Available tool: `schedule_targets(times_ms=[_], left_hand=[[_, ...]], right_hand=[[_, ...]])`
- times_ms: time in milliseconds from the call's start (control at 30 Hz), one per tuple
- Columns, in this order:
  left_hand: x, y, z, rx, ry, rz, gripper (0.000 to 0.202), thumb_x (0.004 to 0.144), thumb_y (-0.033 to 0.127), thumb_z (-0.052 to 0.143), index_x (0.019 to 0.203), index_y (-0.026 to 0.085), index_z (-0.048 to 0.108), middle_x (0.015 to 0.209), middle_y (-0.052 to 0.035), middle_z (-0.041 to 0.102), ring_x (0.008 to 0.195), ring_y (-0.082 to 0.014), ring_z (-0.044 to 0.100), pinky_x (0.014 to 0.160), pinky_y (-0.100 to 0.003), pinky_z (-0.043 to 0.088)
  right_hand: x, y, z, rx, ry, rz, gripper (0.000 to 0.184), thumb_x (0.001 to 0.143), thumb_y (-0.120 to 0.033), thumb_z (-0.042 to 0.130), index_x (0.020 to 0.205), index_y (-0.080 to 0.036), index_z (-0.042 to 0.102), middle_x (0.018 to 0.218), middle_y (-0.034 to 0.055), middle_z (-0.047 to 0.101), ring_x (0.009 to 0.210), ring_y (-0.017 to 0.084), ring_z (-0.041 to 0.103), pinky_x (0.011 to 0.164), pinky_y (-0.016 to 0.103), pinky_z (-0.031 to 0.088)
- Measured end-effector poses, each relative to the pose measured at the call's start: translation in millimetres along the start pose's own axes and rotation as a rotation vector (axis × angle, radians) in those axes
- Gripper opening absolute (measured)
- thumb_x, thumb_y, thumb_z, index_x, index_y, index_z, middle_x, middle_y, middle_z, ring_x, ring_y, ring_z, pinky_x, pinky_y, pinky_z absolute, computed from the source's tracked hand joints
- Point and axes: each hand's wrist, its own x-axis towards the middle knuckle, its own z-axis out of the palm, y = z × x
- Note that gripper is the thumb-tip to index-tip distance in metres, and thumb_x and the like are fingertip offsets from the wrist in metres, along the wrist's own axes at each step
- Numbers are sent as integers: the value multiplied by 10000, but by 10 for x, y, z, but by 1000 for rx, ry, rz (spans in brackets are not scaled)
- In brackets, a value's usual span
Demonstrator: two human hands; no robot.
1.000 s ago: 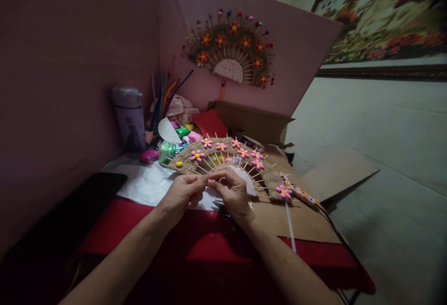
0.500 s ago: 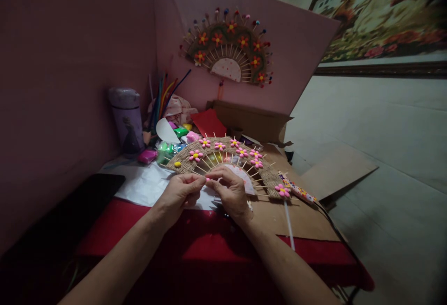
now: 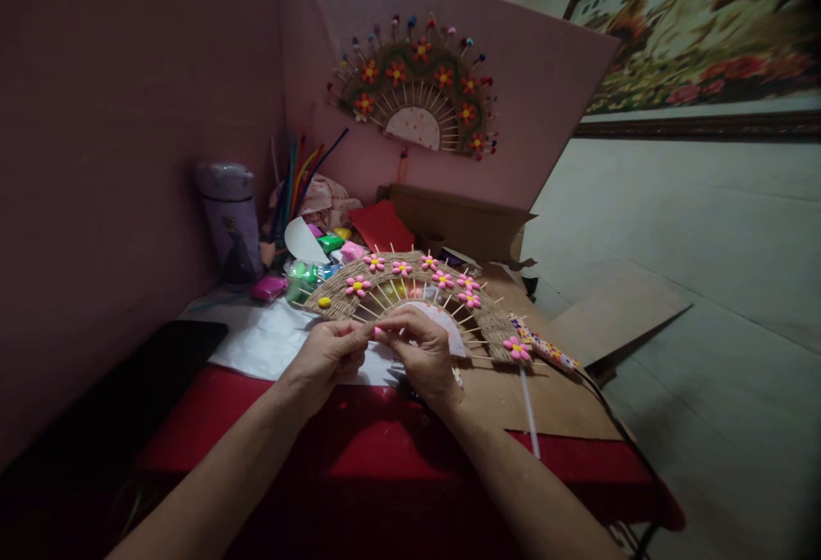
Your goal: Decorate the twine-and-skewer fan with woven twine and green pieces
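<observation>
Between the fingertips of both hands sits a small piece of pink clay (image 3: 378,332). My left hand (image 3: 332,355) pinches it from the left, and my right hand (image 3: 423,353) from the right, its fingers curled. Just behind them lies a fan-shaped craft (image 3: 497,325), wound with brown twine over thin sticks. Several pink flowers with yellow middles dot its twine band, and a lone yellow dot (image 3: 324,302) marks its left end. My right hand partly covers the white half-round base (image 3: 442,325) of the fan. A dark pointed tool, perhaps scissors, shows partly beneath that hand.
A finished fan (image 3: 420,85) hangs on the pink board. Behind the work stand a purple bottle (image 3: 231,222) and packets of coloured clay (image 3: 269,288). A glue gun (image 3: 545,346) with a cable lies right, on cardboard (image 3: 552,406). Red cloth (image 3: 288,449) covers the table.
The view has shifted very slightly. Both hands stay together at the same spot, with the pink clay still between their fingertips; the fan lies as before.
</observation>
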Motion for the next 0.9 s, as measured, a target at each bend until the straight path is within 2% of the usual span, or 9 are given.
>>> schedule_targets(times_ms=[100, 233, 433, 567, 733, 900], left_hand=[[-3, -3, -3, 8, -4, 23, 366, 643, 427, 768, 651, 131, 552, 401, 86, 341, 349, -16, 230, 366, -171, 117], [-2, -5, -6, -8, -35, 8, 396, 688, 460, 725, 605, 139, 507, 431, 81, 340, 360, -16, 235, 368, -174, 118], [-3, 12, 11, 2, -9, 39, 384, 661, 428, 753, 602, 145, 502, 414, 82, 350, 352, -18, 241, 365, -174, 112], [-14, 13, 18, -12, -16, 16, 441, 669, 480, 731, 563, 150, 459, 423, 83, 332, 354, -17, 229, 361, -175, 106], [-12, 11, 18, -2, 2, 24, 420, 651, 443, 756, 567, 148, 470, 418, 81, 345, 356, -19, 234, 360, -174, 112], [2, -7, 11, 2, -21, 21, 440, 686, 479, 718, 554, 145, 465, 428, 77, 340, 362, -17, 223, 360, -177, 112]], right_hand=[[-1, -6, -1, -17, -31, 20, 76, 740, -277, 720, 806, -239, 724, 793, 26, 625, 673, 136, 543, 546, 260, 398], [-4, -11, 1, -12, -8, -3, 46, 750, -283, 710, 763, -241, 721, 748, 17, 613, 681, 138, 540, 547, 258, 390], [-5, -1, -7, 4, -24, 52, 91, 742, -263, 719, 828, -233, 721, 779, 22, 629, 702, 143, 557, 569, 263, 409], [-4, 6, -1, 1, -2, 1, 70, 760, -282, 705, 747, -214, 710, 734, 21, 628, 710, 148, 562, 599, 270, 424], [-4, -2, 5, -3, -20, -5, 80, 739, -284, 725, 768, -211, 711, 740, 18, 619, 686, 139, 554, 543, 249, 405], [-5, -14, 1, -18, 7, -14, 80, 729, -277, 737, 743, -208, 698, 737, 14, 612, 696, 139, 552, 570, 252, 417]])
